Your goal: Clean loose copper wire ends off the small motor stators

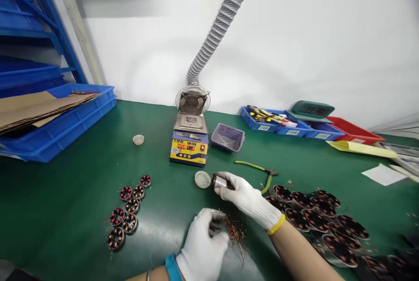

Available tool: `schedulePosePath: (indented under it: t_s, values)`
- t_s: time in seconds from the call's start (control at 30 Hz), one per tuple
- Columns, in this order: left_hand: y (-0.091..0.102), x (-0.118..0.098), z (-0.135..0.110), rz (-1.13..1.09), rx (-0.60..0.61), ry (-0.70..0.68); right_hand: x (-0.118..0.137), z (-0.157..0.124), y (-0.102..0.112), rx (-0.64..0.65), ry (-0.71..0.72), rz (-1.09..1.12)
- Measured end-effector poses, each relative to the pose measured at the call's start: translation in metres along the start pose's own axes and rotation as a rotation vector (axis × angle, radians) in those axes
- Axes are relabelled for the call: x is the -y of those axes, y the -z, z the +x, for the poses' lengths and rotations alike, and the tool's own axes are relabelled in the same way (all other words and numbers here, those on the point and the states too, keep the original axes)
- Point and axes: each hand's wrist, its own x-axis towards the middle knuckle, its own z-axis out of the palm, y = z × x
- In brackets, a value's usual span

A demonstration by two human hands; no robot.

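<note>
Mid-bench, the gloved right hand (244, 196) grips a small metal cylinder (220, 182) beside a round dish (203, 179), while the left hand (203, 246) pinches a stator's copper leads (234, 233). Tinning appears underway; reaching the solder pot (190, 141) demands a steady dip.

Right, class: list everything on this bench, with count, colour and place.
stators: eight, red-black, front left
cans: a dozen or so, dark, front right
solder pot: one, yellow-blue, centre
hose: one, grey, above pot
tray: one, grey, right of pot
cutters: one, green handles, centre right
cups: two, white, near pot
crate: one, blue, left, holds cardboard
bins: blue and red, back right
left hand: gloved, holds wired stator
right hand: gloved, holds silver can
</note>
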Motion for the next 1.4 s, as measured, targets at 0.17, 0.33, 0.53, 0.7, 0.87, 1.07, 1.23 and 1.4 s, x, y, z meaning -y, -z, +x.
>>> schedulePosePath:
  t_s: [0.17, 0.33, 0.53, 0.7, 0.87, 1.07, 1.23, 1.4]
  values:
    - [-0.004, 0.010, 0.003, -0.012, 0.026, 0.015, 0.008, 0.000, 0.000, 0.009, -0.066, -0.036]
    - [-0.005, 0.008, 0.001, 0.033, 0.077, 0.035, 0.020, -0.007, 0.006, -0.187, 0.012, -0.114]
    - [-0.005, 0.011, 0.001, 0.065, 0.093, 0.012, 0.039, -0.004, 0.001, -0.281, 0.250, -0.909]
    - [-0.004, 0.012, 0.002, -0.011, 0.098, -0.014, 0.051, -0.004, -0.009, -0.179, 0.189, -1.195]
    - [-0.003, 0.010, 0.003, 0.134, 0.006, -0.083, 0.055, -0.001, 0.004, -0.250, 0.193, -1.170]
    - [-0.011, 0.037, 0.017, 0.666, 0.080, -0.158, 0.108, 0.066, 0.054, -0.482, 0.306, -1.101]
    - [-0.026, 0.078, 0.033, 0.751, 0.189, -0.190, 0.162, 0.139, 0.066, -0.417, 0.297, -1.024]
    - [-0.031, 0.085, 0.037, 0.803, 0.145, -0.260, 0.169, 0.175, 0.048, -0.366, 0.279, -0.985]
